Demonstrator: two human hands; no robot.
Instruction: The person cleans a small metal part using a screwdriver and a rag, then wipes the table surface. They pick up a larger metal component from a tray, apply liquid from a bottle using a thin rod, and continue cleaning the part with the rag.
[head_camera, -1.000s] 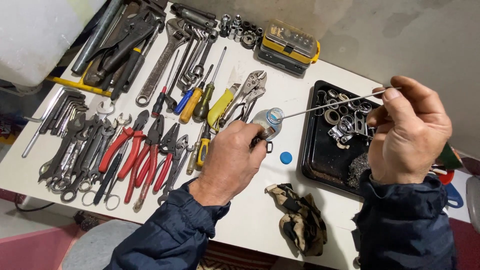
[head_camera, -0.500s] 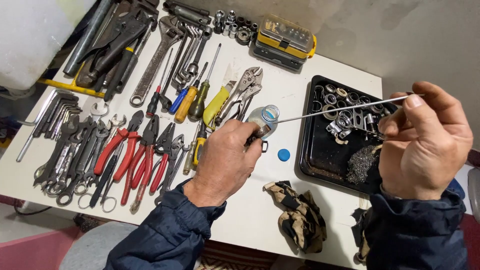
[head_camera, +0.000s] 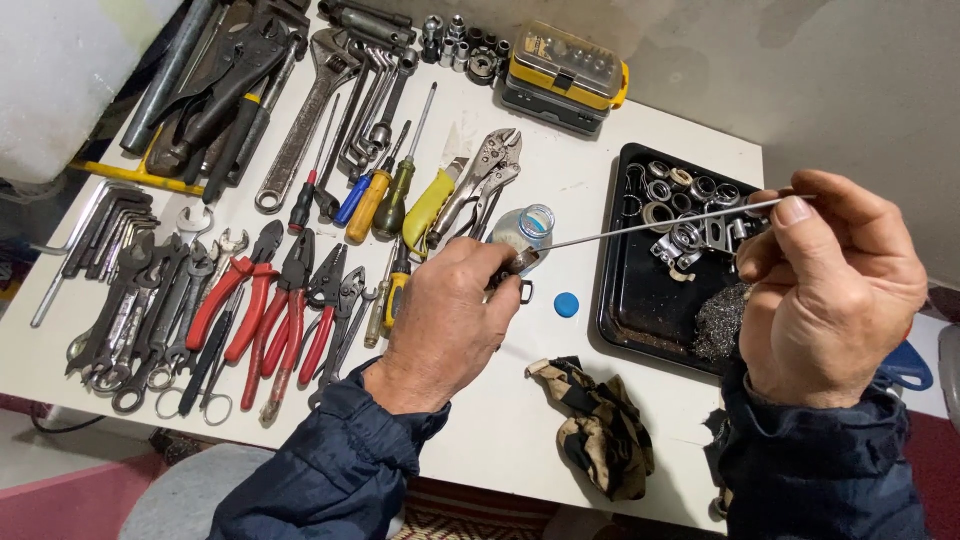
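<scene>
left hand (head_camera: 445, 315) clenched round small bottle (head_camera: 522, 232) on counter (head_camera: 500, 440), left of black tray (head_camera: 640, 310). right hand (head_camera: 835, 290) fingers pinch thin rod (head_camera: 650, 224), tip at bottle mouth. risk: rod levers bottle, tips, spills.

You're at a white bench (head_camera: 520, 440) pushed against a grey, stained concrete wall (head_camera: 800, 70). To your left a white plastic container (head_camera: 60, 80) sits; below, reddish floor (head_camera: 60, 500) shows.
</scene>
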